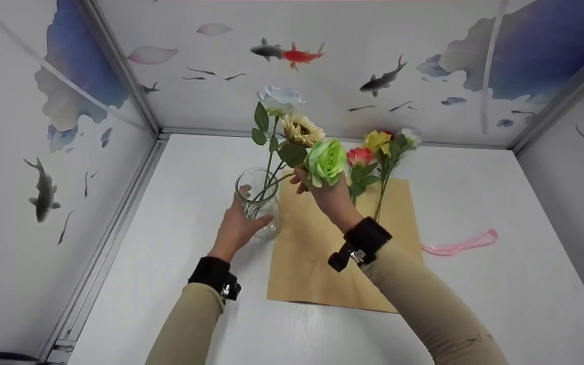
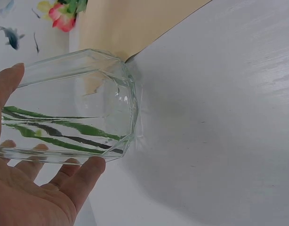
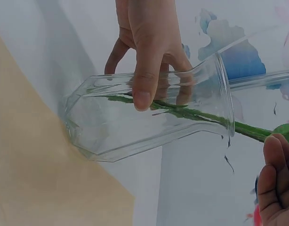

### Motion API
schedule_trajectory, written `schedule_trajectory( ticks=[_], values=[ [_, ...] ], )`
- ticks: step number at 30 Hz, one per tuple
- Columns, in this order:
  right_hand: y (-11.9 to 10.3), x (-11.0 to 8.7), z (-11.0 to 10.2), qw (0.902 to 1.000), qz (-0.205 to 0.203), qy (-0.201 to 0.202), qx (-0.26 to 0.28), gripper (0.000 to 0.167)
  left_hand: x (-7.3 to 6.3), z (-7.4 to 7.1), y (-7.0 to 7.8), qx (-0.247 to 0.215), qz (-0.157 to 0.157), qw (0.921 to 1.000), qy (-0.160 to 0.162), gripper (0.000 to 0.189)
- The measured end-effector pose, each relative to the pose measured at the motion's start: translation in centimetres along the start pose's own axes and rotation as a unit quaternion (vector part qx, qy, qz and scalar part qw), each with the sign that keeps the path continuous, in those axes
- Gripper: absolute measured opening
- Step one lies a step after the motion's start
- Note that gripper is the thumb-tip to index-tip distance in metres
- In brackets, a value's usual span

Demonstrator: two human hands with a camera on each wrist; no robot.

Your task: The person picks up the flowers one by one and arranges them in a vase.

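Observation:
A clear glass vase [image 1: 270,232] stands on the white table, and my left hand [image 1: 236,225] grips its side. In the left wrist view, the thumb and fingers of that hand [image 2: 36,197] lie on opposite sides of the glass [image 2: 107,77]. Green stems [image 3: 196,114] run down inside the vase. Above the rim lean a pale blue rose [image 1: 281,99], a cream sunflower [image 1: 303,131] and a green rose [image 1: 327,162]. My right hand [image 1: 330,197] holds the green rose by its stem, just under the bloom, which partly hides the fingers.
Brown paper [image 1: 312,258] lies on the table beside the vase. On it rest more artificial flowers: a pink one [image 1: 359,157], a yellow one [image 1: 376,140] and a white one [image 1: 410,135]. A pink ribbon [image 1: 467,244] lies to the right. Printed panels [image 1: 322,101] enclose the table.

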State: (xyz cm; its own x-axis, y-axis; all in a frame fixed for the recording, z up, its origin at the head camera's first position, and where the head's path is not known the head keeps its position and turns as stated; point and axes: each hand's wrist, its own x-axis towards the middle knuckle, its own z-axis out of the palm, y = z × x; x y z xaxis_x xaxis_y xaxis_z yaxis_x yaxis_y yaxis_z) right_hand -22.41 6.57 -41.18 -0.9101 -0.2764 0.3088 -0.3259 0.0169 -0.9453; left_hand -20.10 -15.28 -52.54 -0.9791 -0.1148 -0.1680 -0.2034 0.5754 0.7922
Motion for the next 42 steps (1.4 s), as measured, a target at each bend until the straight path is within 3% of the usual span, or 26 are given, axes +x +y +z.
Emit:
schedule_trajectory(
  ticks=[6,16,29,42],
  values=[
    [0.4,0.8,0.1,0.9995,0.031,0.009,-0.005,0.015,-0.1,-0.1,-0.1,-0.005,0.013,0.9999,0.002,0.104],
    [3.8,2.8,-0.2,0.9957,0.082,0.012,0.042,0.021,-0.2,-0.1,-0.3,-0.008,0.013,0.9999,0.004,0.103],
    [3.9,3.7,0.4,0.9908,0.132,0.028,-0.008,0.021,-0.2,-0.1,0.0,0.003,-0.001,1.0,0.003,0.101],
    [4.2,3.4,0.5,0.9886,0.149,0.017,0.009,0.024,-0.1,-0.1,-0.1,-0.002,0.007,1.0,0.005,0.102]
  ],
)
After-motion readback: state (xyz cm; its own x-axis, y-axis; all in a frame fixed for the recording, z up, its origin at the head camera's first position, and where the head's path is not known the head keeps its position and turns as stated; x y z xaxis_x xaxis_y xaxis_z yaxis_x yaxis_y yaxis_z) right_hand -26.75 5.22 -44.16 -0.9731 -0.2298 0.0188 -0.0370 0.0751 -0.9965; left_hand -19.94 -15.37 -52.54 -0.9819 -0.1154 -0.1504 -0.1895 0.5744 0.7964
